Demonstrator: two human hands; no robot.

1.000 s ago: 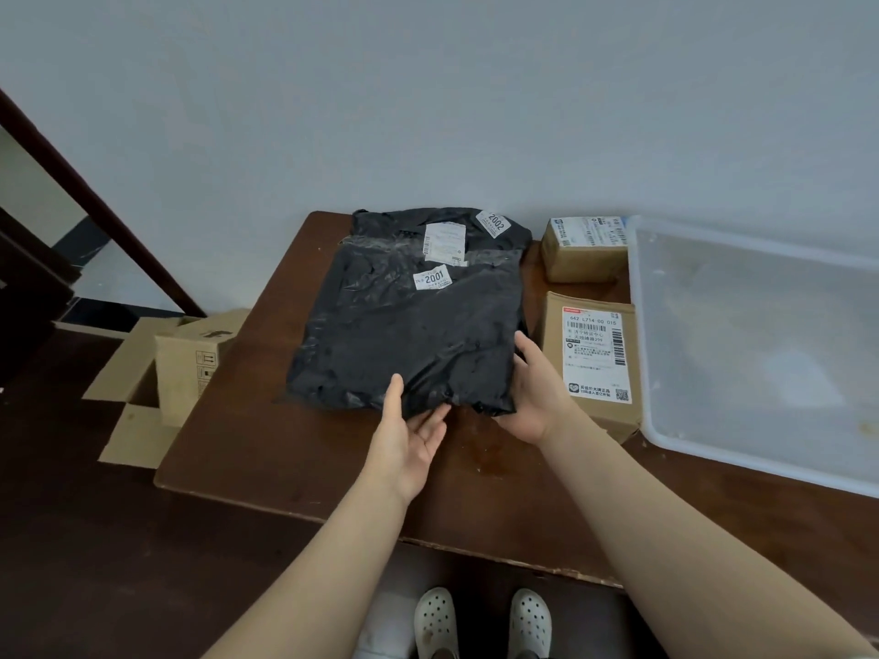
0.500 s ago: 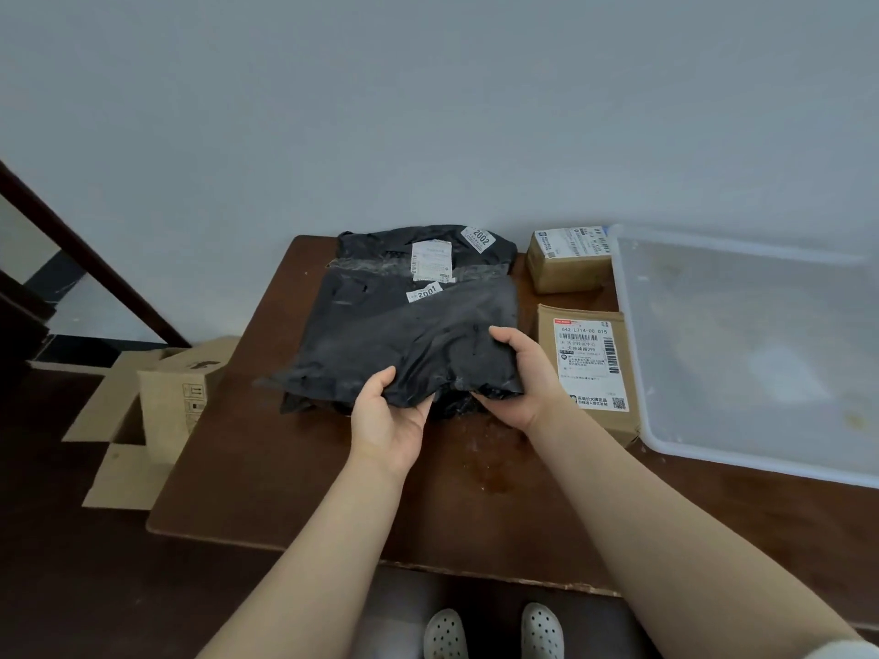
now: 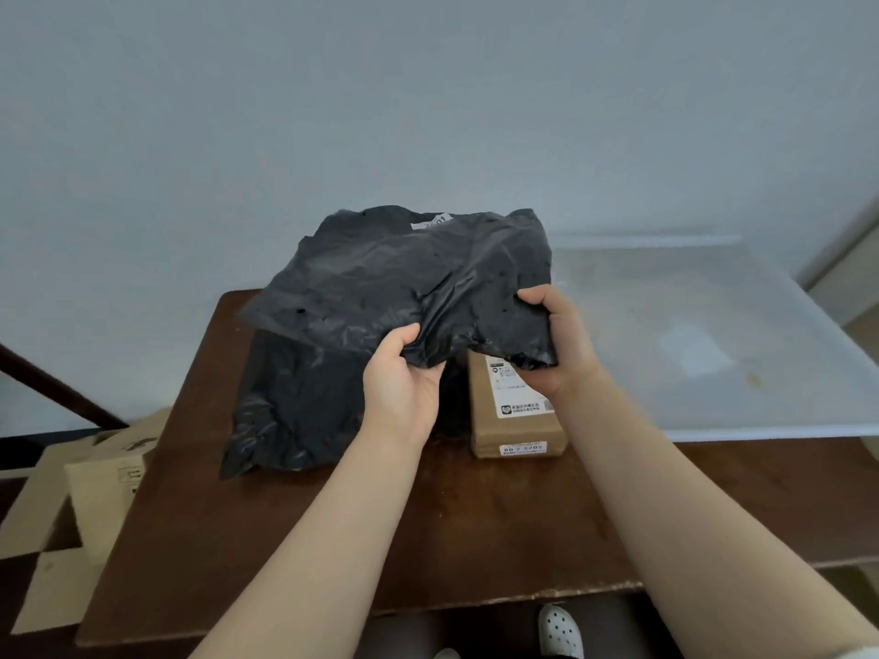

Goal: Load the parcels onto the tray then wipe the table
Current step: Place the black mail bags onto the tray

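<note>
Both hands hold a black plastic parcel (image 3: 404,273) lifted above the brown table (image 3: 475,516). My left hand (image 3: 404,373) grips its near edge at the middle and my right hand (image 3: 556,340) grips its near right corner. A second black parcel (image 3: 295,411) still lies flat on the table beneath it. A brown cardboard parcel (image 3: 516,420) with a white label lies to its right, partly hidden by the lifted bag. The translucent white tray (image 3: 713,411) sits on the table's right side with nothing visible in it.
An open cardboard box (image 3: 95,487) stands on the floor left of the table. A plain wall runs behind the table. My white shoes (image 3: 561,630) show below the table's near edge.
Both hands closed on the top black parcel's near edge and raised it off the lower parcel, toward the right. The small carton at the back is now hidden behind it.
</note>
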